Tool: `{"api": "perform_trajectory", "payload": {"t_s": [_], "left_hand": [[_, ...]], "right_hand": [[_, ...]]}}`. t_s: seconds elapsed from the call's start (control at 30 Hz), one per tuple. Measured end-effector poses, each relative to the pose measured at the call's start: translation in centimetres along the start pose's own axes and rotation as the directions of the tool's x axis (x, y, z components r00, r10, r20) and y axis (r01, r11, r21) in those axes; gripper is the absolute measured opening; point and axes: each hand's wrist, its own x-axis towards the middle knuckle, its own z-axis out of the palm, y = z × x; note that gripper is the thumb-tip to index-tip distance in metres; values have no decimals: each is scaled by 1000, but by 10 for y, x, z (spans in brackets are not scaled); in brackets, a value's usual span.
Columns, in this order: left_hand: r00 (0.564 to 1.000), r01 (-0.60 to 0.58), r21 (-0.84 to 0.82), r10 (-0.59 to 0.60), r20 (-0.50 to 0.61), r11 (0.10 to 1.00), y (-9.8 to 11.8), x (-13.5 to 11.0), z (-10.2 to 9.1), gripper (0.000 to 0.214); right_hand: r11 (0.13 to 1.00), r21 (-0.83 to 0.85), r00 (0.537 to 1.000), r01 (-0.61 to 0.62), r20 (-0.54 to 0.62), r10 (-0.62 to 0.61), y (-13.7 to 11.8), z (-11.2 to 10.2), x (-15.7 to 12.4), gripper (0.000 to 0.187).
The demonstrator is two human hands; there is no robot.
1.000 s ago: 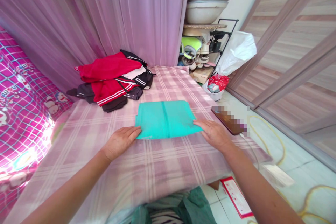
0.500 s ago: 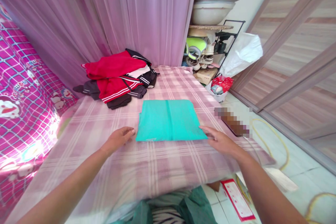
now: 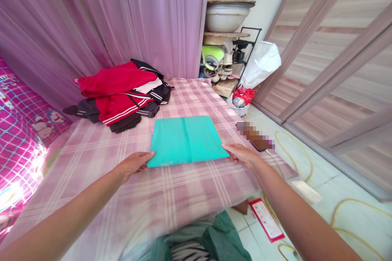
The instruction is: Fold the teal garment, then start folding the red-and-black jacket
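Observation:
A turquoise garment [image 3: 171,138], folded into a neat rectangle with a darker strip across its middle, lies on the plaid bedsheet [image 3: 101,163]. My left hand [image 3: 134,164] pinches its near left corner, thumb on top and fingers partly hidden under the edge. At the near right corner, my right hand [image 3: 241,155] is closed on the cloth in the same way. Beyond the garment, to the left, sits a heap of red and dark clothes [image 3: 119,94] with white stripes, touched by neither hand.
A phone [image 3: 259,140], partly pixelated, lies with a cable near the bed's right edge. Past that edge are a shoe rack [image 3: 249,55], a white bag [image 3: 261,63] and a wardrobe [image 3: 321,69]. Purple curtains [image 3: 147,20] hang behind the bed.
My left hand has moved in from beside the garment and taken its near left corner. My right hand stays at the right corner. The view has turned slightly right.

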Motion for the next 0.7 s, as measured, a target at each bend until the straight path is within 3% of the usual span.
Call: {"api": "perform_trajectory", "payload": {"t_s": [0.17, 0.37, 0.5, 0.7], "left_hand": [[997, -76, 19, 76, 9, 997, -2, 5, 2, 75], [996, -67, -122, 72, 43, 990, -1, 10, 5, 75], [995, -90, -157, 94, 21, 984, 3, 16, 6, 70], [974, -223, -158, 214, -74, 962, 30, 22, -2, 59]], "right_hand": [[1000, -11, 1000, 4, 30, -4, -3, 2, 2, 40], [991, 87, 991, 97, -100, -89, -1, 16, 9, 19], [960, 91, 930, 264, -289, -228, -2, 28, 16, 20], [896, -90, 841, 435, -315, -440, -30, 27, 26, 32]]}}
